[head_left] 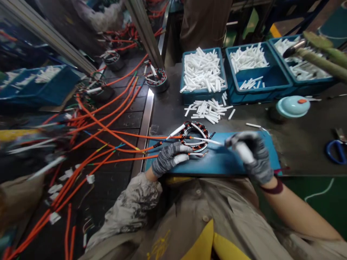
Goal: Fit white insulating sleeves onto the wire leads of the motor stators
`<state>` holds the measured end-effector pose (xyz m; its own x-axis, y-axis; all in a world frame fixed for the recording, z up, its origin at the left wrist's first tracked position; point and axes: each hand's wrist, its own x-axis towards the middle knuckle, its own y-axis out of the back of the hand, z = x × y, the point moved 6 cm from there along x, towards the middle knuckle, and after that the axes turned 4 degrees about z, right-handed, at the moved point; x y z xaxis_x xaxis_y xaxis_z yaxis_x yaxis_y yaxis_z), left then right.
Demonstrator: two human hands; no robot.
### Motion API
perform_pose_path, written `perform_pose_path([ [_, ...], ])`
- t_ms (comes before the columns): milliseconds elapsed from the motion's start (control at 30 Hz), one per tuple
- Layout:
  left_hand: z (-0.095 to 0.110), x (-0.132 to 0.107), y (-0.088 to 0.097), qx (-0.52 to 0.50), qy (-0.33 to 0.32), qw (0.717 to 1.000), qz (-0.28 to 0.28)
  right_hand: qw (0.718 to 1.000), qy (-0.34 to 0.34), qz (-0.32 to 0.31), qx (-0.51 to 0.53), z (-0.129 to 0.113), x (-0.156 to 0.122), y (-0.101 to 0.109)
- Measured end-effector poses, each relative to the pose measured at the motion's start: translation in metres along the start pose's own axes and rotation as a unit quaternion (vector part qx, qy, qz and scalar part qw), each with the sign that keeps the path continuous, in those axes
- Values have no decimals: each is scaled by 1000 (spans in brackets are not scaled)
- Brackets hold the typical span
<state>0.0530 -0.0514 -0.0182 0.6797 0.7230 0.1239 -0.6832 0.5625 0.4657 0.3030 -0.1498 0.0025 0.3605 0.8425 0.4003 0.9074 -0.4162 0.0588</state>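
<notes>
A ring-shaped wound stator with black, white and orange windings lies on a blue mat. My left hand, in a grey glove with white fingertips, is closed at its front left edge around an orange cable. A white-sleeved wire end pokes out past those fingers. Over the mat's right side, my gloved right hand is blurred, its fingers pinched on the far end of a white sleeve. That sleeve stretches from a lead across the ring. Another white sleeve slants up at the ring's left.
Blue bins of white sleeves stand along the back, with a loose sleeve pile before them. A light-blue lidded container and blue-handled scissors are at right. Orange cables cross the left bench. Another person's sleeve shows behind.
</notes>
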Motion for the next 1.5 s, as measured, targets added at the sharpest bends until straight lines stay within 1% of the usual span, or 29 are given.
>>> perform_pose_path([
  [33,0,0,0,-7,-4,1000,-12,998,-27,-50,-18,-2,-15,-13],
  [67,0,0,1,-13,-11,1000,-21,995,-51,-83,-35,0,-28,-23],
  [100,0,0,2,-16,-16,999,-28,992,-80,-87,-51,5,-37,-29],
  [167,0,0,4,-11,-20,999,-39,985,-148,-66,-52,22,-47,-36],
  [200,0,0,5,-7,-21,999,-44,981,-181,-53,-33,31,-48,-38],
  [267,0,0,6,-1,-26,998,-58,972,-227,-58,22,44,-46,-44],
  [367,2,-1,6,7,-38,997,-74,958,-247,-113,92,47,-39,-54],
  [433,1,-2,7,10,-39,996,-78,951,-249,-147,106,44,-36,-57],
  [467,1,-2,7,10,-40,996,-79,952,-248,-147,104,43,-35,-56],
  [600,0,-2,6,10,-36,996,-81,960,-248,-100,81,46,-38,-43],
  [733,1,-1,5,3,-36,996,-76,950,-272,-109,109,51,-44,-43],
  [800,2,0,5,1,-42,996,-73,948,-269,-122,121,49,-44,-47],
  [967,5,0,5,19,-66,995,-67,937,-257,-205,121,34,-43,-62],
  [1033,4,-2,1,41,-83,993,-68,937,-260,-213,97,32,-44,-66],
  [1067,4,-3,-3,59,-94,992,-65,939,-265,-205,75,32,-45,-66],
  [1167,2,-7,-18,145,-115,982,-41,953,-265,-146,-30,35,-46,-60],
  [1200,3,-9,-23,172,-121,977,-29,958,-250,-124,-71,35,-45,-57],
  [1267,5,-10,-29,204,-126,971,-14,964,-189,-113,-150,31,-44,-52],
  [1333,5,-10,-31,208,-117,971,-13,962,-108,-125,-218,24,-42,-48],
  [1367,4,-10,-30,203,-109,973,-17,958,-76,-134,-243,21,-40,-47],
  [1400,3,-9,-28,194,-104,975,-19,953,-59,-147,-257,19,-39,-46],
  [1433,3,-8,-26,185,-103,977,-20,951,-63,-161,-256,20,-38,-46],
  [1467,3,-8,-24,175,-111,978,-20,951,-92,-184,-232,23,-38,-47],
  [1500,3,-8,-23,167,-124,978,-21,949,-136,-212,-189,27,-39,-51],
])
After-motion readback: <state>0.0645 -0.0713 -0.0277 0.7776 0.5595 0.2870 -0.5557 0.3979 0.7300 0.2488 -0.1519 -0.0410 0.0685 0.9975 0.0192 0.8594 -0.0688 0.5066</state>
